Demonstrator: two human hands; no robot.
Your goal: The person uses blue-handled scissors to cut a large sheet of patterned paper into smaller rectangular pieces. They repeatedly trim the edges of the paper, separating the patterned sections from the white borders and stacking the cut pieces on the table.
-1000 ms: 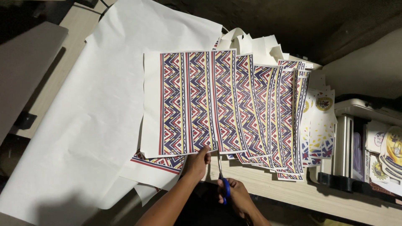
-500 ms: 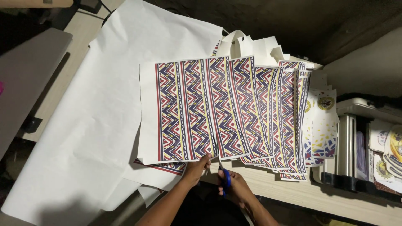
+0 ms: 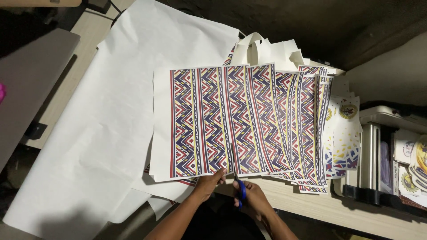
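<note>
A printed sheet (image 3: 222,120) — striped with zigzag bands in navy, red and yellow on white — is laid flat on top of a fanned pile of like sheets (image 3: 307,133) at the near edge of the wooden worktop (image 3: 356,213). Its lower edge is pinched by the left hand (image 3: 210,182), fingers closed on the paper. Blue-handled scissors (image 3: 239,186) are gripped by the right hand (image 3: 253,198), the blades entering the sheet from below. A large plain white paper (image 3: 111,133) is spread beneath to the left — white handled bags (image 3: 267,49) are seen behind the pile.
</note>
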